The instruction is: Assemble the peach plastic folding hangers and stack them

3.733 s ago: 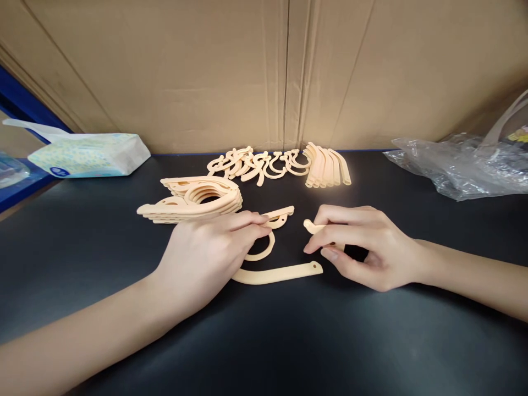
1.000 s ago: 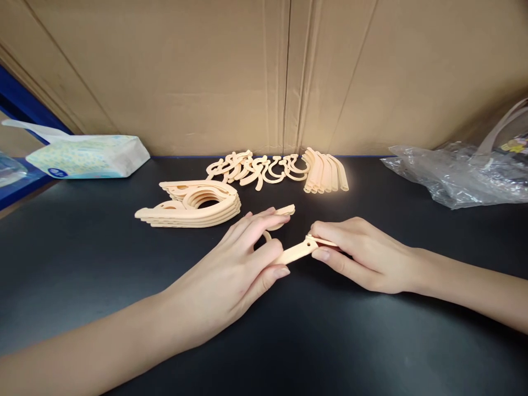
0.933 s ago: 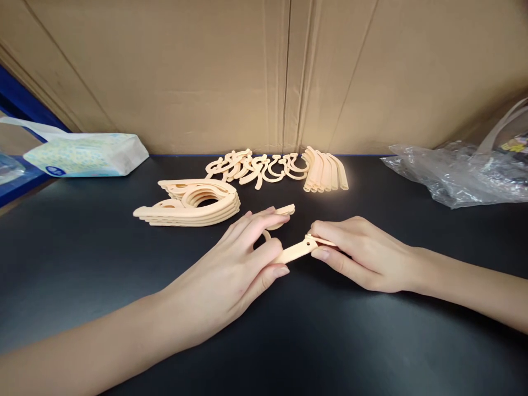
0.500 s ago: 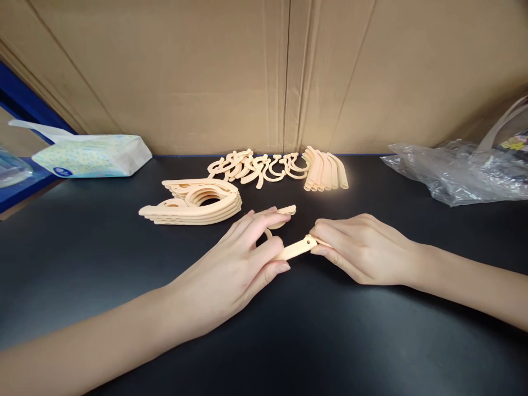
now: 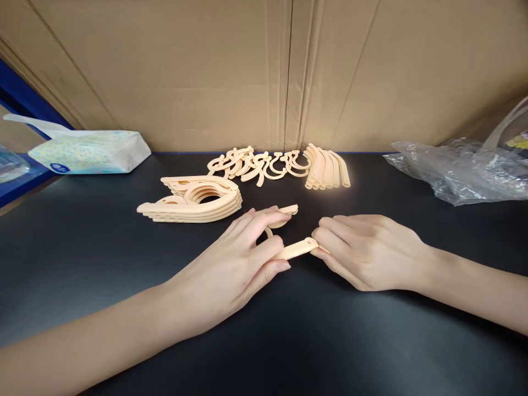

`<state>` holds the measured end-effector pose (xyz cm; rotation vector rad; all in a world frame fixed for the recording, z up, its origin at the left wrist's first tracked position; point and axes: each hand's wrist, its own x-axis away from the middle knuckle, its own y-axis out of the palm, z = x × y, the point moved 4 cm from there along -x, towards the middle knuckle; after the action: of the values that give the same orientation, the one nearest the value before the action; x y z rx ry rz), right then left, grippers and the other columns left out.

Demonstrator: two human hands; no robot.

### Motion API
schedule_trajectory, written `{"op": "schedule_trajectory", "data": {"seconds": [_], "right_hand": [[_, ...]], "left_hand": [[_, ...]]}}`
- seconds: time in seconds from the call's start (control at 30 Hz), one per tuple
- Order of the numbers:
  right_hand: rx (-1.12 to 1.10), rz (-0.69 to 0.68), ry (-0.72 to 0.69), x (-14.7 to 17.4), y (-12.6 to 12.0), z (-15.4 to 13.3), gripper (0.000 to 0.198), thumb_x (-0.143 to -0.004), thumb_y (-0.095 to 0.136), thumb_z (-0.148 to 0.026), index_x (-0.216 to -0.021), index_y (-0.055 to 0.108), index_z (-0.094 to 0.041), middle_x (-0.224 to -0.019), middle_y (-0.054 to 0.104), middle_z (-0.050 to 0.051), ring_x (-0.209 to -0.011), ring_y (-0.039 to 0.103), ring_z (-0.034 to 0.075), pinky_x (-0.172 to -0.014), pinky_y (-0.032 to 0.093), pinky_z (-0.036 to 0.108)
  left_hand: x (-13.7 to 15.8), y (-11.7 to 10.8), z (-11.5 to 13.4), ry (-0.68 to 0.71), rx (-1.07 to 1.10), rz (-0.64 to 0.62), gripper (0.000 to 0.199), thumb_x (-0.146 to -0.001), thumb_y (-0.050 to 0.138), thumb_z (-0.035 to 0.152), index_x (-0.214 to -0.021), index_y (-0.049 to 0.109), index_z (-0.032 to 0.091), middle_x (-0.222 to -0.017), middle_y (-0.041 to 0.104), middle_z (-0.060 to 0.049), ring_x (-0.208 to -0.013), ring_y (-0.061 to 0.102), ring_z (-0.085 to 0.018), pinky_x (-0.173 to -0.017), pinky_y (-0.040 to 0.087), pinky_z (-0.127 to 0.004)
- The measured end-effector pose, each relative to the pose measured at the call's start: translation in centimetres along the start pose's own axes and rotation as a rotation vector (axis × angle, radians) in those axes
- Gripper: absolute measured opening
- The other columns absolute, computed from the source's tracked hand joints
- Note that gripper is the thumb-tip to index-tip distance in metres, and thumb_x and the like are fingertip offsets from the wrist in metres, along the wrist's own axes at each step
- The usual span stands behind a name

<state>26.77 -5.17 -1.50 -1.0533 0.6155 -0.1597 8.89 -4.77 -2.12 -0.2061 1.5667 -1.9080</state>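
My left hand (image 5: 237,256) is closed around a cream plastic folding hanger (image 5: 297,249), thumb below and fingers over it. One arm of the hanger points right, with a round joint at its tip; another end (image 5: 289,209) shows past the fingertips. At that joint my right hand (image 5: 367,250) pinches a second hanger arm piece (image 5: 324,248). Most of this piece is hidden inside the fingers. Behind my left hand lies a stack of folded hangers (image 5: 192,212).
Loose hanger hooks (image 5: 274,165) and a row of curved arm pieces (image 5: 328,168) lie at the back of the black table (image 5: 289,341). A tissue pack (image 5: 93,151) is at left, a clear plastic bag (image 5: 454,170) at right. Cardboard (image 5: 185,77) stands behind.
My right hand has turned slightly and shifted a little right at the joint. The dark hole at the arm's tip now looks filled. My left hand keeps its hold.
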Motion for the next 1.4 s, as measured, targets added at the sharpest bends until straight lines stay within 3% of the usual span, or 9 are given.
{"op": "schedule_trajectory", "data": {"seconds": [0.3, 0.63, 1.03, 1.17, 1.4], "right_hand": [[-0.033, 0.108, -0.053, -0.03, -0.21, 0.01, 0.034, -0.094, 0.04, -0.031, -0.063, 0.046, -0.02, -0.054, 0.042, -0.003, -0.047, 0.034, 0.011, -0.047, 0.027, 0.027], [-0.207, 0.206, -0.16, 0.51, -0.55, -0.55, 0.044, -0.095, 0.033, -0.048, -0.06, 0.038, -0.022, -0.056, 0.028, -0.004, -0.049, 0.025, 0.013, -0.045, 0.019, 0.031], [-0.305, 0.17, -0.143, 0.33, -0.44, -0.21, 0.022, -0.087, 0.041, -0.029, -0.066, 0.041, -0.022, -0.057, 0.035, -0.004, -0.048, 0.03, 0.012, -0.044, 0.022, 0.029], [-0.308, 0.147, -0.135, 0.3, -0.37, -0.13, 0.021, -0.089, 0.04, -0.027, -0.068, 0.041, -0.022, -0.057, 0.036, -0.004, -0.048, 0.032, 0.012, -0.044, 0.023, 0.028], [-0.301, 0.146, -0.138, 0.21, -0.42, -0.06, 0.018, -0.086, 0.04, -0.022, -0.068, 0.042, -0.022, -0.057, 0.039, -0.004, -0.048, 0.033, 0.013, -0.045, 0.024, 0.028]], "left_hand": [[-0.11, -0.12, 0.35, 0.031, 0.013, -0.065, 0.017, -0.099, 0.041, 0.023, -0.092, 0.056, 0.018, -0.14, 0.042, -0.011, -0.138, 0.032, -0.025, -0.111, 0.035, -0.045], [-0.23, -0.4, 0.0, -0.052, 0.12, -0.071, 0.021, -0.094, 0.052, 0.037, -0.083, 0.055, 0.02, -0.134, 0.048, -0.009, -0.121, 0.047, -0.026, -0.103, 0.041, -0.041], [-0.09, -0.6, 0.15, -0.05, 0.03, 0.008, 0.022, -0.094, 0.051, 0.038, -0.082, 0.052, 0.019, -0.129, 0.051, -0.009, -0.102, 0.053, -0.023, -0.086, 0.045, -0.037], [0.03, -0.66, 0.06, -0.075, 0.001, 0.049, 0.019, -0.092, 0.053, 0.039, -0.095, 0.05, 0.02, -0.133, 0.048, -0.01, -0.113, 0.052, -0.025, -0.092, 0.043, -0.04], [-0.03, -0.52, -0.01, -0.053, -0.052, 0.067, 0.039, -0.086, 0.06, 0.047, -0.111, 0.049, 0.019, -0.132, 0.048, -0.011, -0.112, 0.052, -0.025, -0.09, 0.044, -0.038]]}}
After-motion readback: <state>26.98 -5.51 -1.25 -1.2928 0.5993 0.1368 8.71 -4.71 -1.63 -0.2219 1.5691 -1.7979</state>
